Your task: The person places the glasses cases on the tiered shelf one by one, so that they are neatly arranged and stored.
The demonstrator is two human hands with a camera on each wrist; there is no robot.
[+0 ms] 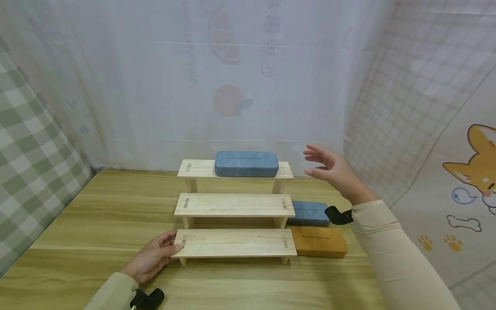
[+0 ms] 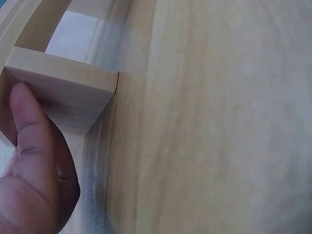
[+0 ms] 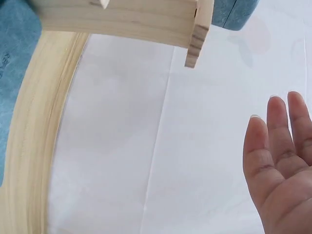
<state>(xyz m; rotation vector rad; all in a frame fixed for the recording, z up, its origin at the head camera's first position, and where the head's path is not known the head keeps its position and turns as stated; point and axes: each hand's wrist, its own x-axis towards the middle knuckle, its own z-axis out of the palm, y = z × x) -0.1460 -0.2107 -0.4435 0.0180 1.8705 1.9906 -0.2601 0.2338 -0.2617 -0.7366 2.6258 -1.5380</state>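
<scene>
A three-tier wooden display stand (image 1: 234, 204) stands on the table. My left hand (image 1: 152, 257) holds the left end of its lowest tier, thumb on top of the board; the left wrist view shows this hand (image 2: 36, 165) against the wood. On the top tier lies a blue glasses case (image 1: 246, 164). To the right of that tier my right hand (image 1: 329, 170) is raised in the air, holding nothing, fingers spread and slightly bent. The right wrist view shows the same hand (image 3: 285, 165) apart from the stand.
A second blue case (image 1: 310, 213) lies on the table right of the middle tier, partly hidden by it. In front of that case is an orange-brown case (image 1: 319, 242) beside the lowest tier. White curtain (image 1: 155, 107) hangs behind the wood-grain table (image 1: 77, 224); checked cloth (image 1: 31, 142) is at left.
</scene>
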